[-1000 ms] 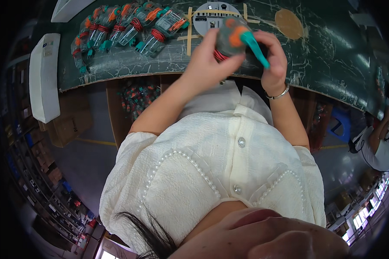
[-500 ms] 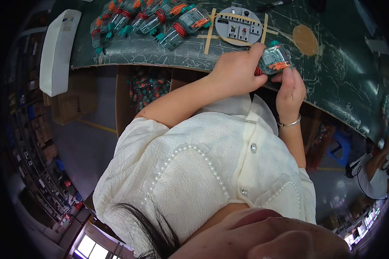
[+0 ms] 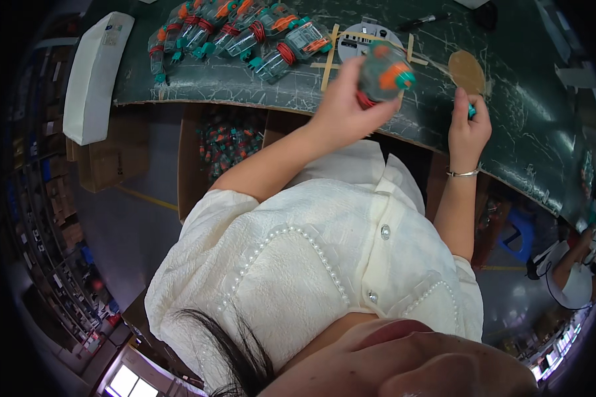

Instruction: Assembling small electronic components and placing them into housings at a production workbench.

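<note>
My left hand [image 3: 349, 109] is closed around a clear plastic device [image 3: 381, 74] with orange inner parts, a teal cap and a bundle of red wire; it is smeared by motion. The device is raised over the bench and partly covers a grey round fixture [image 3: 359, 45] behind it. Off to the right, my right hand [image 3: 469, 132] pinches a small teal piece [image 3: 471, 111], mostly covered by the fingers. At the far left of the bench lie several similar clear devices [image 3: 291, 53] with red wire coils and teal ends.
Strips of tan tape [image 3: 330, 59] frame the fixture. A tan disc [image 3: 467, 71] and a black pen [image 3: 425, 21] lie on the green bench [image 3: 530, 119]. A white tray [image 3: 98, 79] stands at the left end. Below the bench, a cardboard box [image 3: 191, 165] holds many small parts.
My hands have moved apart. The left has turned the device and shifted it left, its teal end now pointing right; the right has drawn away rightward with a small teal piece.
</note>
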A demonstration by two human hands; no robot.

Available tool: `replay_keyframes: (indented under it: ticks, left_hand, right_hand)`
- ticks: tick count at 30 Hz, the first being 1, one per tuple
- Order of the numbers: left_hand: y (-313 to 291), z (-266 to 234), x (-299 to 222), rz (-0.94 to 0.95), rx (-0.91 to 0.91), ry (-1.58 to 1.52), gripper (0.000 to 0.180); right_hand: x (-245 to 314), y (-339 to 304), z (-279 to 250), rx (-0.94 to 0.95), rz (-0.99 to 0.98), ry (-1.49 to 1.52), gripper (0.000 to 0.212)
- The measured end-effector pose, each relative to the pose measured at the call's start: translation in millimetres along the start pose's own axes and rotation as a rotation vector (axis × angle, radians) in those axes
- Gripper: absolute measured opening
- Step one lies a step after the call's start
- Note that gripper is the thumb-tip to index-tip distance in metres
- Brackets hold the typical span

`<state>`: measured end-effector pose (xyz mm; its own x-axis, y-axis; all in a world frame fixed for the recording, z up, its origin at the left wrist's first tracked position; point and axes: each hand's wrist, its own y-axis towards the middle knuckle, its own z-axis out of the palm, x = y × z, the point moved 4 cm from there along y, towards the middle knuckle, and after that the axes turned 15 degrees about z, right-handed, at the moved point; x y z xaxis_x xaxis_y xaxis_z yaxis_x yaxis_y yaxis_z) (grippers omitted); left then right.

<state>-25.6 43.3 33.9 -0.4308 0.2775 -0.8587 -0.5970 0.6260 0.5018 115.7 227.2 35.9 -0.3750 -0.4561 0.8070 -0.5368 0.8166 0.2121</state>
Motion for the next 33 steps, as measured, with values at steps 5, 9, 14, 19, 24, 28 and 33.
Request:
replay_keyframes:
  ticks: [5, 9, 14, 19, 24, 28, 33]
  left_hand:
    - [42.8, -111.8, -24.0, -0.024, -0.356, 0.279, 0.064]
    - [56.3, -198.7, -28.4, -0.073, -0.29, 0.953, 0.063]
    - [38.7, -271.1, -39.7, -0.115, -0.456, 1.088, 0.064]
    - [24.6, -303.7, -36.4, -0.216, -0.477, 1.191, 0.067]
    - [25.5, -316.7, -22.0, -0.257, -0.439, 1.224, 0.069]
    - [30.4, -361.2, 0.3, -0.445, -0.385, 1.351, 0.073]
    - [52.3, -374.0, 31.7, -0.526, -0.202, 1.417, 0.065]
  right_hand:
    - [-23.1, -1.0, 2.3, -0.002, 0.149, -0.018, 0.021]
    - [-14.1, 0.7, 6.0, 0.009, 0.008, -0.083, 0.02]
    - [-13.6, 0.8, 6.7, 0.056, -0.034, -0.099, 0.019]
    - [-10.4, 1.0, 8.0, 0.054, -0.041, -0.113, 0.018]
    - [-7.2, 1.7, 10.5, 0.065, -0.07, -0.139, 0.017]
    - [-6.7, -1.2, 8.8, 0.071, -0.066, -0.146, 0.016]
    - [-5.8, -1.6, 7.7, 0.069, -0.095, -0.139, 0.015]
